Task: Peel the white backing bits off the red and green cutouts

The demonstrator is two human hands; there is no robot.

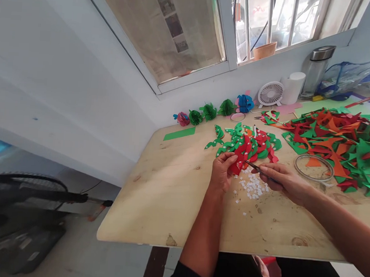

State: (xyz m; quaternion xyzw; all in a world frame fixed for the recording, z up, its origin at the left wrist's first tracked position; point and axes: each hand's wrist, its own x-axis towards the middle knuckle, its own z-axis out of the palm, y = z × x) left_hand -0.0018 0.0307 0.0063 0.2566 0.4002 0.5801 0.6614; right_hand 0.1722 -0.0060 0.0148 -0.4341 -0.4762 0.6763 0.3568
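Note:
My left hand [223, 170] pinches a red paper piece [237, 163] above the wooden table. My right hand [275, 177] is closed around dark tweezers [259, 169], whose tip points left and reaches the red piece. Under and between the hands lie many small white squares [254, 185]. Just behind the hands is a pile of green and red cut-paper shapes [235, 140], several with white squares on them. Whether the tweezers' tip grips anything is too small to tell.
Orange, red and green paper scraps [337, 140] heap on the right, with a tape ring [314, 168] before them. Along the wall stand folded paper figures [209, 111], a small white fan [270, 94] and a glass bottle [317, 71]. A green strip [179, 133] lies at the back left.

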